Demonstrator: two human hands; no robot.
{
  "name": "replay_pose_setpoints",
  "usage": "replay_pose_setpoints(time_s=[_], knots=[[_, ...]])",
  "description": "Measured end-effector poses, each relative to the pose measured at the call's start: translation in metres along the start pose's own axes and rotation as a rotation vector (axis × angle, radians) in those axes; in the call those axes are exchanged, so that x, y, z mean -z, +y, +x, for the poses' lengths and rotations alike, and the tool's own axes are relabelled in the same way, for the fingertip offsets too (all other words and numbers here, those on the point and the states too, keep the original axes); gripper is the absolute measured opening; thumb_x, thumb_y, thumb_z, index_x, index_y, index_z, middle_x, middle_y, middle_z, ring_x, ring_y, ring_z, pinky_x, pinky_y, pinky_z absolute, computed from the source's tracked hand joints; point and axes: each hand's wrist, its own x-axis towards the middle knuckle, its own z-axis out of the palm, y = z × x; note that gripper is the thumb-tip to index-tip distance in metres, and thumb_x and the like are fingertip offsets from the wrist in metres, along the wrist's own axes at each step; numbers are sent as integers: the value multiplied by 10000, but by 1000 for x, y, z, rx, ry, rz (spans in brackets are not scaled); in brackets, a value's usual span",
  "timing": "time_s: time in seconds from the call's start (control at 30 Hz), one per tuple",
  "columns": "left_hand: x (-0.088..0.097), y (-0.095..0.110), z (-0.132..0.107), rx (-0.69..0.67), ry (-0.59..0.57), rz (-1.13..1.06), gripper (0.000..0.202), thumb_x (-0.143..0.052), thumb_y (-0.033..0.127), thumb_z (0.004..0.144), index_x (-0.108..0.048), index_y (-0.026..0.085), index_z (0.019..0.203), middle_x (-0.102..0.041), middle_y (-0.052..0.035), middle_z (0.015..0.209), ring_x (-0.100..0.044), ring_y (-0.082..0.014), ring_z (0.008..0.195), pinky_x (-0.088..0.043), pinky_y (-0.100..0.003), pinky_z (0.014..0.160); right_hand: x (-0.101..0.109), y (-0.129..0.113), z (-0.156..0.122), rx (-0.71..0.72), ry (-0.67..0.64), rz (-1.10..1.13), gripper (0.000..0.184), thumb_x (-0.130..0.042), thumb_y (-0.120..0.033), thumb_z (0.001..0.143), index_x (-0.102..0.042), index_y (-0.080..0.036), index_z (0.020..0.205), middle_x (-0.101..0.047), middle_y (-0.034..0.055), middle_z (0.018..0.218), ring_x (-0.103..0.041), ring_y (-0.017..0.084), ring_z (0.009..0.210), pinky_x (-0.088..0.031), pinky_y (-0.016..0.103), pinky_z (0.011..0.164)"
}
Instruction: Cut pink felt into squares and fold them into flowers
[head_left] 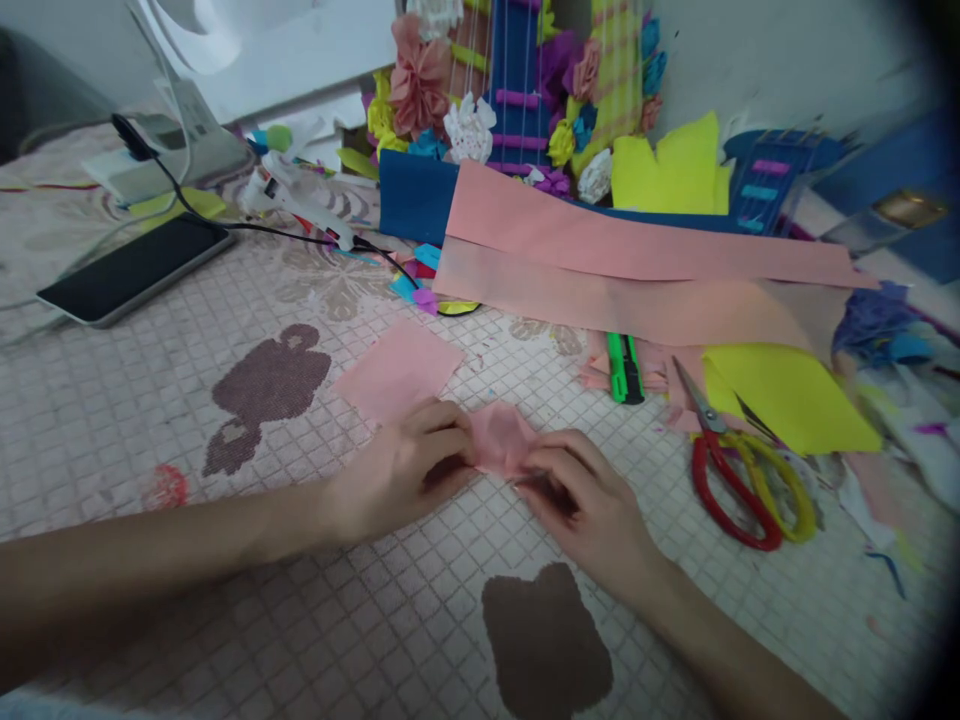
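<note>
Between my two hands, just above the patterned tablecloth, is a small piece of pink crepe paper (498, 436), creased and partly gathered. The fingers of my left hand (420, 455) pinch its left edge. On the opposite side, my right hand (581, 490) grips the lower right edge between thumb and fingertips. Past my left hand lies a flat pink paper square (401, 370), whose near corner reaches to the knuckles. My fingertips are partly hidden by the curled fingers.
Long pink paper strips (645, 285) stretch across the back. Right of my hands lie a green box cutter (625, 370), red-handled scissors (727, 480) and yellow paper (795, 400). A glue gun (300, 205) with a black cord and a phone (139, 265) are at the back left.
</note>
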Motion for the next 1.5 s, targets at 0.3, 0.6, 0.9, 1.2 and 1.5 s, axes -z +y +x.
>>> replay_pose_setpoints(time_s=[0.3, 0.6, 0.9, 1.2, 1.5], knots=[[-1, -1, -3, -77, -14, 49, 109, -526, 113, 861, -617, 157, 820, -599, -50, 905, -529, -156, 859, -437, -320, 785, 4, 4, 0, 127, -74, 8, 154, -548, -126, 873, -588, -225, 984, -599, 41, 1027, -590, 152, 947, -517, 284, 783], [-1, -1, 0, 28, -2, -6, 116, -523, 105, 845, -626, 158, 842, -583, -50, 894, -528, -162, 865, -449, -312, 772, -3, -3, 1, 25, -46, -53, 107, -490, -169, 902, -587, -211, 914, -582, 39, 921, -593, 137, 800, -496, 258, 643], [-1, 1, 5, 94, -4, 18, 103, -522, 137, 844, -608, 149, 789, -559, -52, 850, -524, -162, 823, -463, -310, 737, -7, -8, 6, -81, 9, -51, 101, -476, -181, 888, -552, -199, 823, -544, 33, 826, -573, 139, 718, -473, 271, 616], [-1, 2, 7, 117, -9, 55, 103, -537, 171, 841, -602, 144, 766, -564, -52, 821, -537, -164, 806, -473, -307, 724, -9, -7, 8, -96, 9, -55, 89, -509, -193, 880, -526, -204, 794, -543, 23, 810, -569, 136, 708, -460, 268, 612], [-2, 1, 6, 113, 3, 76, 82, -540, 162, 834, -591, 150, 770, -575, -51, 831, -538, -164, 805, -477, -310, 733, -9, -7, 10, -93, 35, -71, 85, -520, -204, 871, -520, -208, 786, -547, 24, 793, -562, 137, 683, -461, 261, 578]])
